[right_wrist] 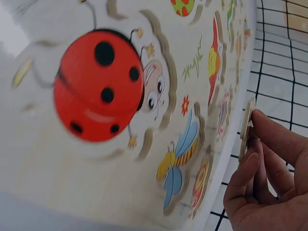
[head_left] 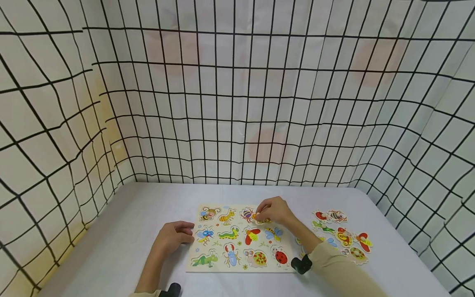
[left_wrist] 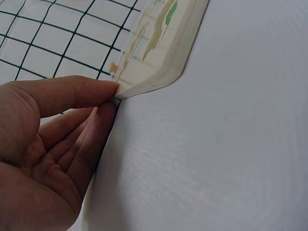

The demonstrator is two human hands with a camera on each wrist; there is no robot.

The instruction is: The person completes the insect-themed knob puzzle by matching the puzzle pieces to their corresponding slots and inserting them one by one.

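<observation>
A wooden insect puzzle board (head_left: 237,268) lies flat, with colourful insect pictures in shaped recesses. My right hand (head_left: 275,210) is over its upper right part, pinching a thin puzzle piece (right_wrist: 246,127) between thumb and fingers. That piece shows edge-on in the right wrist view; its picture is mostly hidden. Below it is the snail recess (right_wrist: 199,185). The dragonfly (head_left: 273,234) and ladybug (right_wrist: 101,86) pictures lie nearer the wrist. At the board's left edge, my left hand (head_left: 172,238) rests with its fingers extended, fingertips right at the edge (left_wrist: 149,86).
Several loose insect pieces lie to the right of the board, among them a red-winged one (head_left: 363,242), a butterfly-like yellow one (head_left: 344,236) and a spider (head_left: 337,215). The right forearm (head_left: 326,260) crosses in front of some. White walls with black grid lines (head_left: 233,103) surround the white table.
</observation>
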